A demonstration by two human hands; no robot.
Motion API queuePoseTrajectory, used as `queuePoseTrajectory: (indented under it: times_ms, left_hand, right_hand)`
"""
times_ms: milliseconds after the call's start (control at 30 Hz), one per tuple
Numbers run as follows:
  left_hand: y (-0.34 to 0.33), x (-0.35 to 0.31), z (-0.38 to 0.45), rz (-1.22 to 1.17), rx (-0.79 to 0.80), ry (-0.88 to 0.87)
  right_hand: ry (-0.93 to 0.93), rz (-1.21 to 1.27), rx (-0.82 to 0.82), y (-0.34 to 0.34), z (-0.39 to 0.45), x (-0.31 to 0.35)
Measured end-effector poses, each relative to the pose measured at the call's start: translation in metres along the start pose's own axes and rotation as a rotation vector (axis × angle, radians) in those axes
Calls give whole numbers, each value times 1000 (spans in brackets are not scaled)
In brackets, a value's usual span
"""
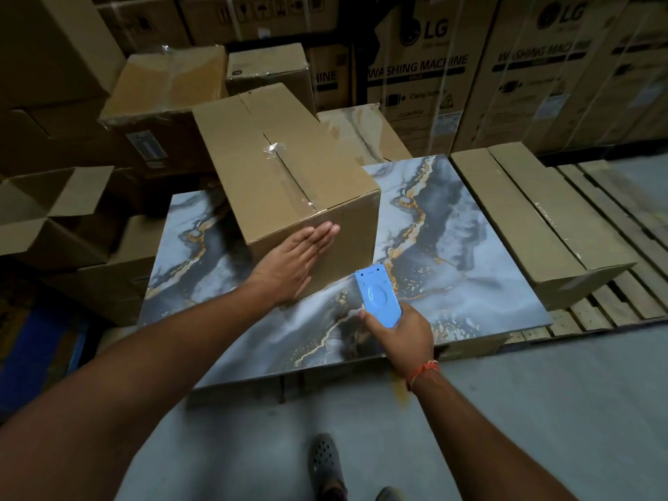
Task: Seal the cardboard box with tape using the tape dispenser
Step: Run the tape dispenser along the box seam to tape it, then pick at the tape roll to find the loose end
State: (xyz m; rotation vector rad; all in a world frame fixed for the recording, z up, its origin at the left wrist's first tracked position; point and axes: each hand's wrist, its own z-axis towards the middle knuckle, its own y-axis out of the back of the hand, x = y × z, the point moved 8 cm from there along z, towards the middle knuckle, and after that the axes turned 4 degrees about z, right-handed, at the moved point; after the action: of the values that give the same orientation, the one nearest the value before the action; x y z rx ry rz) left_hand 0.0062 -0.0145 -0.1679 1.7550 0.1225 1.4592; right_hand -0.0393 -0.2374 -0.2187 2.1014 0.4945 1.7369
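Grey concrete floor (542, 410) fills the near edge of the view, with a dark perforated shoe (325, 461) at 6 o'clock. Just beyond it a blue-grey marbled slab with gold veining (470, 254) serves as the bench. At 5 o'clock over it, the right hand (405, 334) closes its grip around the light blue plastic tape dispenser (377, 294), holding it clear of the box with its front end pointing up and away. Toward 12 o'clock, the left hand (292, 262) lies flat with fingers together against the near side of the plain brown cardboard box (289, 175), which stands on the bench. Clear tape already crosses its top seam, bunched midway. Printed washing machine cartons (426, 66) stack up behind. My worry: that wrinkle could let the flaps lift, and the box may slide if the bracing palm eases off.
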Motion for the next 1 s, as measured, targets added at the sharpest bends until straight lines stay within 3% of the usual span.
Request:
queuePoseTrajectory:
  times_ms: [200,367,433,533,667,733,1000]
  left_hand:
    - [-30,6,-7,-138,170,29]
    - [-23,8,-11,-328,111,53]
    - [-4,8,-10,-524,-6,129]
    - [25,19,-15,-1011,-156,486]
    - [31,19,-21,-1815,-63,986]
    - [39,14,-17,-2095,-32,1012]
    - [43,9,-8,-2383,49,962]
  right_hand:
    - [21,6,-21,6,8,0]
    - [62,39,-18,5,16,14]
    - [95,74,-17,5,18,25]
    - [133,146,-30,5,22,39]
    - [164,242,-13,2,28,60]
    - [177,288,6,0,27,72]
    - [252,278,31,-8,25,87]
